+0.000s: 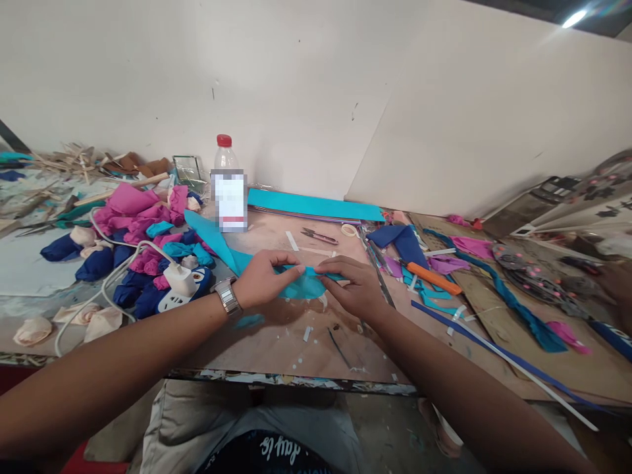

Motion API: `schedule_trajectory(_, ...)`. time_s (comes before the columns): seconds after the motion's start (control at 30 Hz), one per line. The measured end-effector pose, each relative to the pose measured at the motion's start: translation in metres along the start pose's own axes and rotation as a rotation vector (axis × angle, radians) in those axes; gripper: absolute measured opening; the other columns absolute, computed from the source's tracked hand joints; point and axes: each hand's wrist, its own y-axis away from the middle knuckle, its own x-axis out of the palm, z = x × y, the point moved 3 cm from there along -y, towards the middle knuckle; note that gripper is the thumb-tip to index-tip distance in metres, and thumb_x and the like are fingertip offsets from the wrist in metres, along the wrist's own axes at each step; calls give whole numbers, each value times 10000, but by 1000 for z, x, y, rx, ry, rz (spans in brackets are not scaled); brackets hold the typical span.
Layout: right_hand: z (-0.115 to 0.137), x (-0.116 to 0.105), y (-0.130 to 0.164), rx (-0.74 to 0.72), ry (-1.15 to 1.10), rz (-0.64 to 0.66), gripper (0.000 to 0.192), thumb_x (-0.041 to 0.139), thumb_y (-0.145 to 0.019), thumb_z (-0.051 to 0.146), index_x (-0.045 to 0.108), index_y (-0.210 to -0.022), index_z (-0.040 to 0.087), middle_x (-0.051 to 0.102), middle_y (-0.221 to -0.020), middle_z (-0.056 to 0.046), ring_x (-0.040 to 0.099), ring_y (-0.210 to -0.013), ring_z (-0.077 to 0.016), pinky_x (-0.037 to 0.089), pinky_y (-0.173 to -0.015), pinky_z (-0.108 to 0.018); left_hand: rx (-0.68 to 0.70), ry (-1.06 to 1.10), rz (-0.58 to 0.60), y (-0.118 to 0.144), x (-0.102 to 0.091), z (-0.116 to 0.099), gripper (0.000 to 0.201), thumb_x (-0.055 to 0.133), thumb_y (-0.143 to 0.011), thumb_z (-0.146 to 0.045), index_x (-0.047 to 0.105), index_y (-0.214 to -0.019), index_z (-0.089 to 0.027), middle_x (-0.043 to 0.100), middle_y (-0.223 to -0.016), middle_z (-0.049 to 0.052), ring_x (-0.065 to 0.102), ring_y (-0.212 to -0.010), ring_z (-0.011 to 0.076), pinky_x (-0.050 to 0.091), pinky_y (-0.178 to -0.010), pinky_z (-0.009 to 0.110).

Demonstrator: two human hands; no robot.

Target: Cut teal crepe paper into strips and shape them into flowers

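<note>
A turquoise strip (302, 288) of thin, fabric-like material is held between my hands over the middle of the table. My left hand (263, 279), with a metal watch on the wrist, pinches its upper edge between thumb and fingers. Close beside it, my right hand (354, 284) pinches the same edge, the fingertips of both hands almost meeting. The strip's long tail runs behind my left hand up to the left. Just beyond my hands lie small thread snips (320, 237) and a cream tape roll (349, 230).
A red-capped bottle (228, 158) stands against the wall. Pink, blue and cream cloth bundles (143, 214) surround a power strip (170, 301) with a plugged-in white cable. Rightward lie an orange cutter (433, 278) and coloured scraps. Another person's hand (609, 276) shows at the right edge.
</note>
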Motion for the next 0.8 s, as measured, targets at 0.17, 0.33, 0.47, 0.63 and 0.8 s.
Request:
schedule_trajectory(0.17,2,3,1,-35,3,42,123,686,-916,219,767,-1008,232,780,-936,-69,742,-862,-177,617,-794,-302,-15,-7,69,2,3,-1,328,669,-874,-469,772,-879,-158,762,-854,47,659,-792,171,481,-723,268)
schedule_trajectory(0.33,4,3,1,-92,28,52,125,684,-913,213,760,-1010,234,779,-922,-71,737,-852,-183,612,-790,-311,0,4,83,2,5,-2,301,665,-888,-439,783,-894,-162,772,-873,48,674,-803,168,498,-746,267)
schedule_trajectory(0.47,5,2,1,-108,43,44,129,688,-908,197,753,-1016,224,777,-922,-76,735,-847,-184,604,-773,-305,-7,8,80,2,5,-1,302,666,-890,-436,781,-883,-156,771,-868,53,674,-804,168,505,-758,268)
schedule_trajectory(0.63,4,3,1,-104,69,46,115,669,-924,203,743,-1008,227,776,-916,-68,731,-852,-181,599,-787,-313,-22,5,84,2,6,0,287,678,-883,-431,786,-918,-168,774,-889,49,676,-815,169,510,-781,273)
schedule_trajectory(0.8,3,3,2,-70,100,57,116,658,-939,235,744,-1017,232,780,-939,-70,732,-868,-186,596,-784,-322,-9,-6,90,2,5,0,308,660,-896,-445,783,-912,-163,769,-880,50,674,-813,174,503,-774,280)
